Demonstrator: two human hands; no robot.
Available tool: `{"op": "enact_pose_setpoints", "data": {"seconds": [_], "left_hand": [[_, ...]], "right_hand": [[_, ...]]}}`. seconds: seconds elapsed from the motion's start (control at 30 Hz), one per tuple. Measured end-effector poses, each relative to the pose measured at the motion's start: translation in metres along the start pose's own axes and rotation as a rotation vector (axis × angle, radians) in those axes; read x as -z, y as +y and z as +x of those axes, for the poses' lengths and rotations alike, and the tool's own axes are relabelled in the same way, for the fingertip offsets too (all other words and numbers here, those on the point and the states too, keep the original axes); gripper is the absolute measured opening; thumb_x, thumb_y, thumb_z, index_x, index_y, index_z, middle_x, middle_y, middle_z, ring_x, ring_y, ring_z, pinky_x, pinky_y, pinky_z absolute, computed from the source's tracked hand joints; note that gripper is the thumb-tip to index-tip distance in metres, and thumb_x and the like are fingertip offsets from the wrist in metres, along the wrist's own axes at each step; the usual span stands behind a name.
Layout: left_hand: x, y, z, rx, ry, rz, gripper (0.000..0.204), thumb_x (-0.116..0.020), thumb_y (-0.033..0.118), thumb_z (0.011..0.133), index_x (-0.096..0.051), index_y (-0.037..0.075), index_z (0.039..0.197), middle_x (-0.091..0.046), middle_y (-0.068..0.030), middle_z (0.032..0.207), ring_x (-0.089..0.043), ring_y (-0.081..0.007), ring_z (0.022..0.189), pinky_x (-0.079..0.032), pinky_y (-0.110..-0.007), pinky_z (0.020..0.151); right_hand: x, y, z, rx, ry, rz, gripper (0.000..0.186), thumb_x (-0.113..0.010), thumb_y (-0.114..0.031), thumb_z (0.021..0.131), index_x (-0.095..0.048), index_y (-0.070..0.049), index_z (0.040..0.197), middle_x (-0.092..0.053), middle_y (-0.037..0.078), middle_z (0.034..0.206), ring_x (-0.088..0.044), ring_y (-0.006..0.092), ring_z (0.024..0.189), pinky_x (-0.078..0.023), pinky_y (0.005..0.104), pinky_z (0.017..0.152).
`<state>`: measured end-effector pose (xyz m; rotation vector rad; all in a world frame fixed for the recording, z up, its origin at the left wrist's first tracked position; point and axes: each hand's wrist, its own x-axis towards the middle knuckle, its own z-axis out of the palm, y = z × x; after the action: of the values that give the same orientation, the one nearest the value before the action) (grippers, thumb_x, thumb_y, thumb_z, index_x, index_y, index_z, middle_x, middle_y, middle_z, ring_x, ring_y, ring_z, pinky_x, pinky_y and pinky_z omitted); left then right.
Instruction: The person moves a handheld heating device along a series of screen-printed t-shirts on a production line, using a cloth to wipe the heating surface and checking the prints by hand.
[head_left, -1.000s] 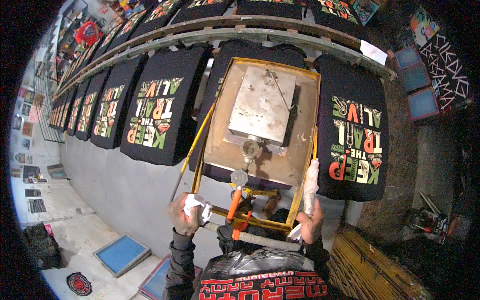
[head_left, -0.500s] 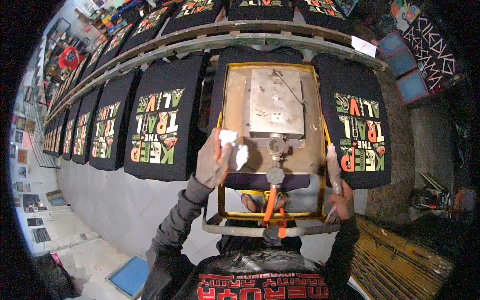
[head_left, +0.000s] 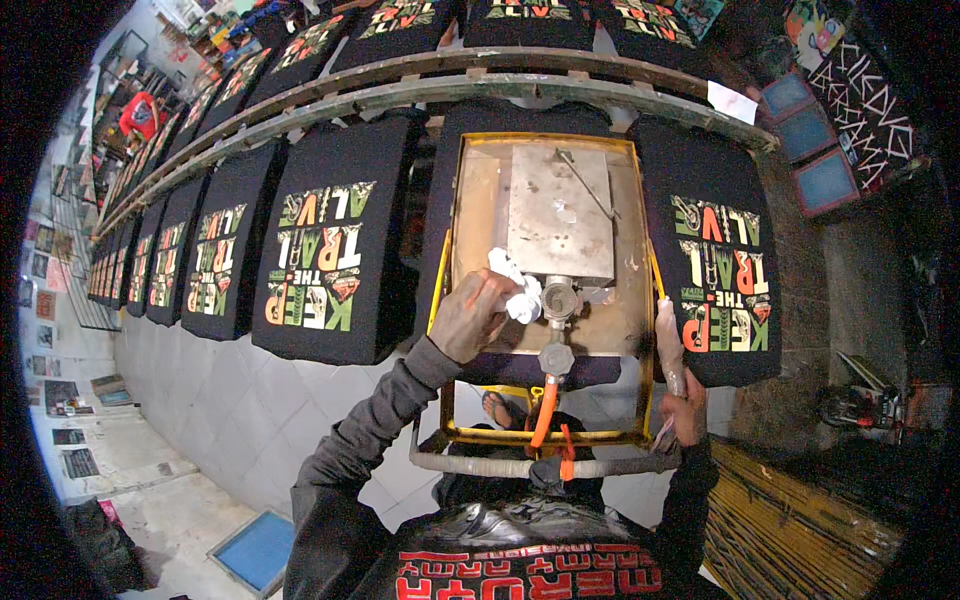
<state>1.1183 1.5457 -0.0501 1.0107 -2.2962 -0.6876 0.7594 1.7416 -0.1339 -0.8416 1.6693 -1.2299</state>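
A boxy grey metal gas heater (head_left: 560, 205) sits inside a yellow metal frame (head_left: 455, 436), over a black T-shirt on a board. An orange hose (head_left: 545, 412) runs from the heater's round valve (head_left: 554, 358) toward my body. My left hand (head_left: 472, 318) pinches a crumpled white cloth (head_left: 517, 290) beside the heater's front left corner. My right hand (head_left: 686, 408) is closed around the lower end of a long, pale, plastic-wrapped piece (head_left: 668, 345) along the frame's right side. Whether that piece is fixed to the frame cannot be told.
Black printed T-shirts (head_left: 318, 240) lie on boards in a row to the left, with another (head_left: 715, 240) at right. A wooden rail (head_left: 390, 95) crosses behind them. A grey padded bar (head_left: 480, 461) spans before my waist. Far left is a person in red (head_left: 140, 117).
My left hand has moved right and slightly forward with the white cloth, closer to the heater's valve. My right hand keeps its grip at the frame's right side.
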Motion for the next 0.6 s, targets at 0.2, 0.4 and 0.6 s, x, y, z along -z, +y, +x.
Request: {"op": "enact_pose_setpoints", "data": {"seconds": [0.2,0.4,0.6], "left_hand": [[-0.002,0.008,0.012,-0.198,0.13,0.294,0.028,-0.062,0.007,0.074,-0.052,0.002,0.1,-0.055,-0.0122,0.096,-0.057,-0.0297,0.091,-0.049,-0.038,0.076],[-0.014,-0.003,0.018,-0.141,0.252,0.518,0.022,-0.057,0.003,0.076,-0.051,0.002,0.097,-0.055,-0.0125,0.093,-0.058,-0.0311,0.086,-0.049,-0.039,0.071],[-0.011,0.005,0.026,-0.117,0.217,0.453,0.03,-0.064,0.007,0.071,-0.051,0.002,0.097,-0.053,-0.0142,0.092,-0.057,-0.0324,0.088,-0.048,-0.039,0.075]], "right_hand": [[-0.001,-0.016,-0.002,-0.001,-0.048,-0.167,0.051,-0.058,-0.008,0.062,-0.058,-0.001,0.113,-0.052,-0.001,0.072,-0.046,0.0083,0.055,-0.037,0.025,0.048],[0.005,0.014,0.005,0.232,-0.028,-0.164,0.057,-0.059,-0.013,0.056,-0.06,0.0,0.111,-0.054,-0.002,0.083,-0.049,0.0114,0.07,-0.042,0.0261,0.061],[-0.003,-0.009,-0.006,0.06,-0.108,-0.086,0.063,-0.058,-0.014,0.058,-0.055,0.002,0.118,-0.059,0.003,0.097,-0.054,0.0128,0.083,-0.045,0.0264,0.073]]}}
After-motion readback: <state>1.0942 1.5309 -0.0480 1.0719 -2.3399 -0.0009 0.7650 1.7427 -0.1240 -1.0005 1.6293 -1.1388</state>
